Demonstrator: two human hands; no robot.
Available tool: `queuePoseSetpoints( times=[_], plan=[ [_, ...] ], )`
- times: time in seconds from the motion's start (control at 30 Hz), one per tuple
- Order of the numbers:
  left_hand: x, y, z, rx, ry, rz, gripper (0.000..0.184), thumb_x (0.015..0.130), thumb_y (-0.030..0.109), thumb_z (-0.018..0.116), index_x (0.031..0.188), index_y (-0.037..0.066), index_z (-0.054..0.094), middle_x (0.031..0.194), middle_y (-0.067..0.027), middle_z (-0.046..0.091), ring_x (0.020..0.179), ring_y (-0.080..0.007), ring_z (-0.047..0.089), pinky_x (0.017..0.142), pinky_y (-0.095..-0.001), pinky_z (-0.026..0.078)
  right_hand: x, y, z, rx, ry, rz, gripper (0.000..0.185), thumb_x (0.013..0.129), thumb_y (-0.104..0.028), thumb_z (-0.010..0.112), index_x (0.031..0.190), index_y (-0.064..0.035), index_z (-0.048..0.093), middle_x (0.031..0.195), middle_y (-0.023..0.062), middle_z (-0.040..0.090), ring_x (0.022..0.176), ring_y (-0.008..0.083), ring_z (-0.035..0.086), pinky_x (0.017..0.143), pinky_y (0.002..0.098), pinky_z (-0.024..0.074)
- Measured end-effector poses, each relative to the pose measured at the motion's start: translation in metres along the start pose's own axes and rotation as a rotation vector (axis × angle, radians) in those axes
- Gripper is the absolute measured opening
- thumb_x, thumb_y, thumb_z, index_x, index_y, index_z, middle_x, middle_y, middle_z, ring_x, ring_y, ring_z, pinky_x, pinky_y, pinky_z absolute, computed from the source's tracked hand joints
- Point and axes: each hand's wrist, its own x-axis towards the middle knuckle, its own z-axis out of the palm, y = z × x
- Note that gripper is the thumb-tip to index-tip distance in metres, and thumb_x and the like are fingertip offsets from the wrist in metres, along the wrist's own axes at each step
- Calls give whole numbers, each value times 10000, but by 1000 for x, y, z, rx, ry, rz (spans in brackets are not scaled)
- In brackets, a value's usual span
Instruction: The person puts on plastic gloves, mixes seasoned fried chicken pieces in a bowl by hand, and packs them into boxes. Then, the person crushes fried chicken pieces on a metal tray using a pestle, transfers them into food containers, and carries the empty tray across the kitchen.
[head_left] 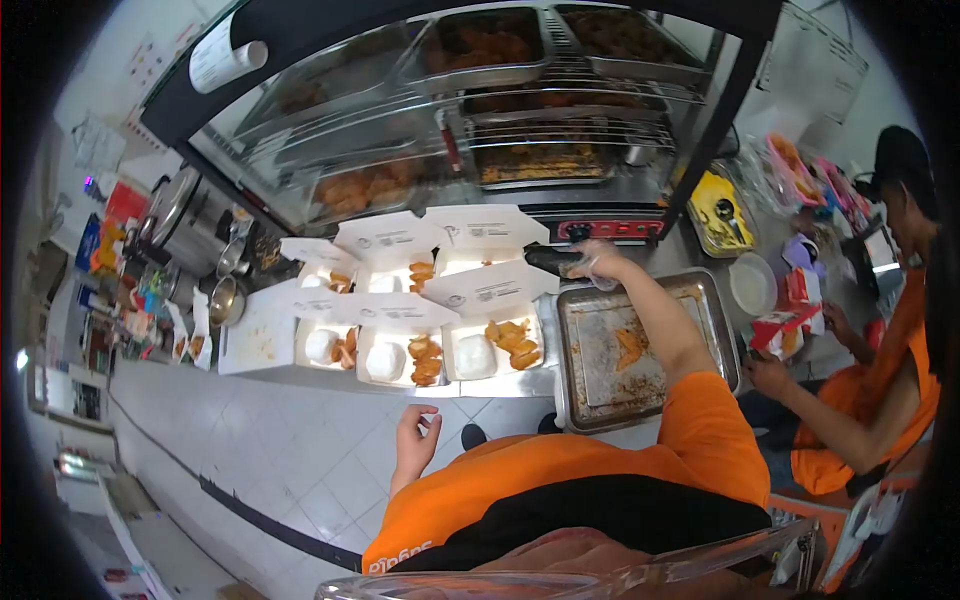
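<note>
My right hand [597, 262], in a clear plastic glove, reaches over the far side of the counter. Its fingers are closed on a black object [551, 262] whose kind I cannot make out, beside the open lids. Several white card boxes [400, 312] stand open in two rows; the front ones hold white rice [475, 356] and fried chicken pieces [514, 344]. Below my right forearm lies a metal tray [564, 350] with one chicken piece [629, 346] and brown crumbs. My left hand [414, 440] hangs in front of the counter edge, fingers loosely curled, holding nothing.
A glass warming cabinet [455, 190] with trays of fried food rises behind the boxes. To the left are a white cutting board [256, 335] and a metal bowl [226, 300]. A yellow food tray [722, 212] and a seated co-worker [850, 420] are at right.
</note>
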Motion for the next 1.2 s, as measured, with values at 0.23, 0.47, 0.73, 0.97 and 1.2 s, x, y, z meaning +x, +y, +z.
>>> queuePoseSetpoints(
  times=[0.23, 0.47, 0.73, 0.97, 1.2],
  plan=[
    [20, 13, 6, -6, -39, 18, 132, 791, 72, 659, 912, 47, 611, 808, -47, 590, 626, -120, 507, 481, -257, 345, -30, -24, 12, 104, 400, 95, 468, 687, -264, 772, 1126, -163, 646, 1101, 130, 617, 1123, 267, 520, 981, 356, 398],
    [52, 13, 28, -130, -154, 217, 135, 786, 19, 652, 912, 46, 612, 813, -27, 585, 650, -114, 505, 520, -246, 354, -100, -15, 22, 247, 893, 278, 244, 798, -238, 659, 995, -95, 674, 994, 138, 658, 998, 307, 599, 895, 397, 461],
    [67, 42, 40, -12, -348, 249, 121, 799, 36, 653, 912, 41, 611, 850, -31, 591, 634, -107, 498, 520, -244, 348, -242, 27, 20, -237, 623, 891, 305, 696, -194, 680, 972, -66, 654, 968, 171, 647, 940, 346, 602, 831, 426, 477],
    [73, 45, 39, -36, -354, 279, 101, 814, 51, 646, 908, 53, 609, 834, -21, 578, 639, -89, 491, 536, -229, 357, -241, 37, 36, -95, 814, 670, 370, 689, -275, 661, 992, -63, 643, 949, 184, 618, 942, 365, 565, 826, 433, 467],
    [107, 51, 3, -187, -98, 268, 71, 861, 51, 599, 932, 49, 597, 879, -22, 585, 734, -95, 517, 618, -230, 408, -216, 11, 33, -246, 425, 653, 596, 704, -443, 666, 1184, -105, 558, 1132, 202, 525, 1055, 367, 498, 905, 465, 409]
  ],
)
